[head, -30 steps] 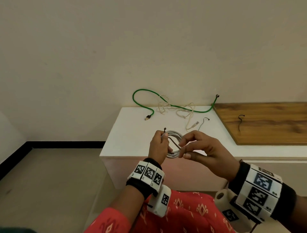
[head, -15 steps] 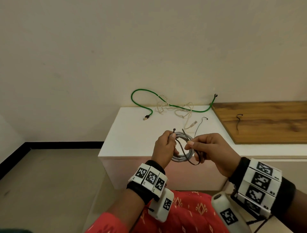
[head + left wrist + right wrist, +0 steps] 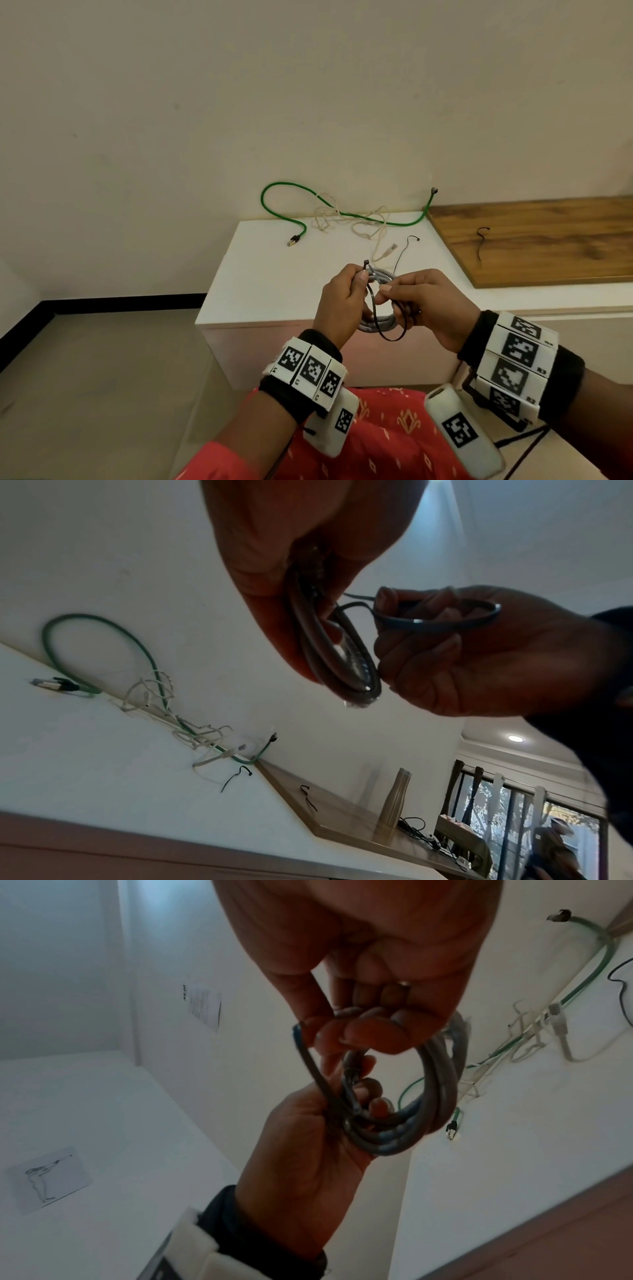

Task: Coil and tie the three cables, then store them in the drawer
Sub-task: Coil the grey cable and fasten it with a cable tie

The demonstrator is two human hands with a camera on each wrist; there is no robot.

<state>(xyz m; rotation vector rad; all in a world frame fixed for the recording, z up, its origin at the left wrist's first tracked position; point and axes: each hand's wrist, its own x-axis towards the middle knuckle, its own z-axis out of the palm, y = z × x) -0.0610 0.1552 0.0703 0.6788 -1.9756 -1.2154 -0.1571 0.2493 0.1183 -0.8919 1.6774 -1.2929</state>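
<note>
A grey cable coil (image 3: 376, 323) hangs in front of me, above the white cabinet's front edge. My left hand (image 3: 359, 281) grips the coil's left side together with the head end of a black tie (image 3: 390, 337). My right hand (image 3: 390, 294) pinches the tie's tail near the coil's top, and the tie loops loosely below the coil. The left wrist view shows the coil (image 3: 329, 647) and the tie (image 3: 435, 622) between both hands. The right wrist view shows the coil (image 3: 441, 1074) under my curled fingers. A green cable (image 3: 404, 224) and a cream cable (image 3: 366, 233) lie loose and tangled at the cabinet's back.
The white cabinet (image 3: 274, 274) stands against the wall, with floor to its left. A spare black tie (image 3: 400, 253) lies beyond my hands. Another tie (image 3: 481, 246) lies on the wooden board (image 3: 548, 240) at the right. A metal bottle (image 3: 394, 804) stands further right.
Both hands drifted a little right with the coil. The right hand left the coil's inside, took the tie's tail and brought it under the coil and up toward the top.
</note>
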